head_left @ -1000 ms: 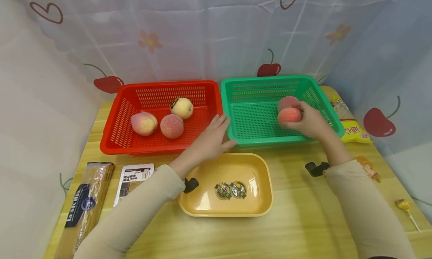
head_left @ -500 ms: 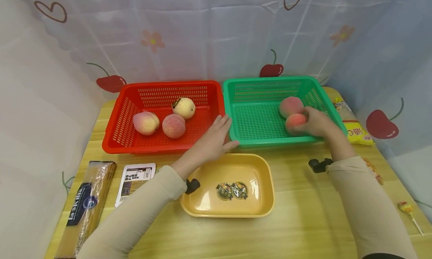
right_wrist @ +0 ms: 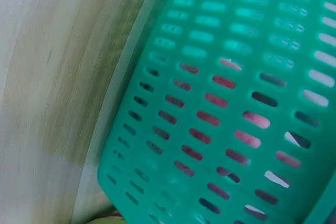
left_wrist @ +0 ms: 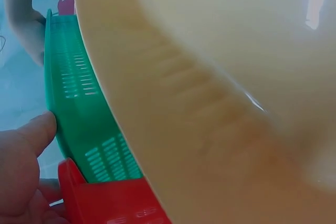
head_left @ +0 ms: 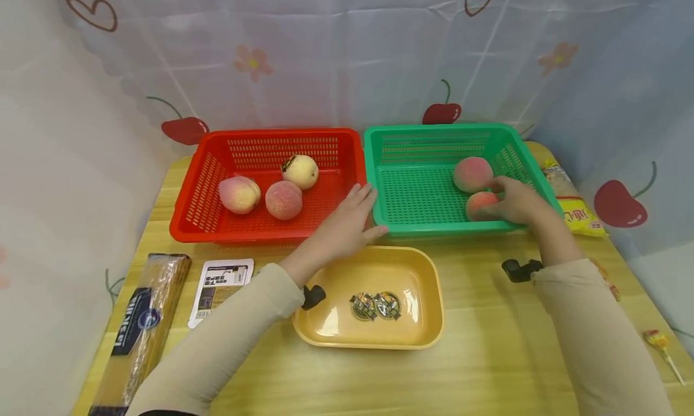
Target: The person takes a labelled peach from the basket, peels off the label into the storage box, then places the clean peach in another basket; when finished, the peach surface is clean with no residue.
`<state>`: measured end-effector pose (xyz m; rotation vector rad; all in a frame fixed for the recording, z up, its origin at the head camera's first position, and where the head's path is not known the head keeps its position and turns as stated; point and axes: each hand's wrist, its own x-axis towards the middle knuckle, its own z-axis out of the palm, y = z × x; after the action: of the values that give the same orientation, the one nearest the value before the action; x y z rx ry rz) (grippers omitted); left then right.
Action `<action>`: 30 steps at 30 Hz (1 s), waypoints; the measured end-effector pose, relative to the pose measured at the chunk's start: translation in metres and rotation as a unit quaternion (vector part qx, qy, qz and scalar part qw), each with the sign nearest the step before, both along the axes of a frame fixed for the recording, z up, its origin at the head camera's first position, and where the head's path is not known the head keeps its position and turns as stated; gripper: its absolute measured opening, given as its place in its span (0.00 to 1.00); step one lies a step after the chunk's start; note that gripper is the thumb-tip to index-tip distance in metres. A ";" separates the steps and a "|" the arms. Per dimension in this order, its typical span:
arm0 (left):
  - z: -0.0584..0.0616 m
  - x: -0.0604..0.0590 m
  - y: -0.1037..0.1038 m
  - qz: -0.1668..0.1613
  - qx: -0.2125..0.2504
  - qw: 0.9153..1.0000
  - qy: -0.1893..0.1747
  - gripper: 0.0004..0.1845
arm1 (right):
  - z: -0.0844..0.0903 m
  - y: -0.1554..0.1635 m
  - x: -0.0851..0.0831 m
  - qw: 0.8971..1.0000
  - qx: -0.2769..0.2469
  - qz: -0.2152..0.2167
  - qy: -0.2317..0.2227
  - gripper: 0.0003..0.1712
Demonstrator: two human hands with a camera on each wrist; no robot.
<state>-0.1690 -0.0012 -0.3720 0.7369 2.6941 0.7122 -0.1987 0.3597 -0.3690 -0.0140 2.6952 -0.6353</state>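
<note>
- In the green basket (head_left: 412, 199), near its front right corner, the right hand (head_left: 515, 200) curls its fingers round a peach (head_left: 479, 204) that sits low on the basket floor; the hand's grip on it is plain in the head view.
- A second peach (head_left: 472, 174) lies just behind the held one, close enough that I cannot tell whether they touch.
- The right wrist view shows only the slotted wall of the green basket (right_wrist: 236, 103), with pink showing through the slots; the hand itself is out of sight there.
- The left hand (head_left: 347, 223) lies flat with straight fingers, resting where the red basket (head_left: 217, 223) and the green basket meet at their front rims; it holds nothing.
- In the left wrist view the thumb of the left hand (left_wrist: 23, 166) sits just beside the green basket's wall (left_wrist: 79, 114).
- Three more peaches (head_left: 268, 190) lie in the red basket.
- Just in front of the baskets stands a yellow tray (head_left: 336, 319) with two small round wrapped items (head_left: 374, 306) in it.
- At the table's left edge lie a long noodle packet (head_left: 138, 332) and a small card (head_left: 219, 282).
</note>
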 end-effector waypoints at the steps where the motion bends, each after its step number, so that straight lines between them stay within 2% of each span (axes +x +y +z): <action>1: 0.001 0.000 0.000 0.001 -0.003 1.000 0.003 0.44 | 0.001 -0.001 0.000 1.000 -0.001 -0.004 0.006 0.51; 7: 0.011 0.007 -0.007 0.015 0.007 1.000 0.015 0.43 | 0.010 -0.025 0.004 0.995 -0.025 -0.013 0.091 0.43; 13: 0.025 0.021 -0.036 0.049 0.023 0.998 0.031 0.43 | 0.025 -0.075 0.010 0.983 -0.083 0.025 0.160 0.34; 16: 0.029 0.025 -0.061 0.076 0.030 0.996 0.044 0.43 | 0.030 -0.102 0.010 0.978 -0.094 0.050 0.179 0.32; 20: 0.032 0.025 -0.104 0.122 0.044 0.991 0.037 0.46 | 0.033 -0.140 0.006 0.974 -0.108 0.079 0.182 0.32; 25: 0.027 0.021 -0.159 0.176 0.044 0.983 0.019 0.49 | 0.031 -0.191 -0.001 0.970 -0.121 0.122 0.171 0.32; 30: 0.022 0.017 -0.198 0.222 0.018 0.975 0.010 0.54 | 0.025 -0.240 -0.009 0.969 -0.110 0.159 0.156 0.32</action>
<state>-0.1523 -0.1997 -0.3501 0.1401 2.9003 0.8531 -0.2080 0.1200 -0.3442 -0.6406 2.8059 -0.8865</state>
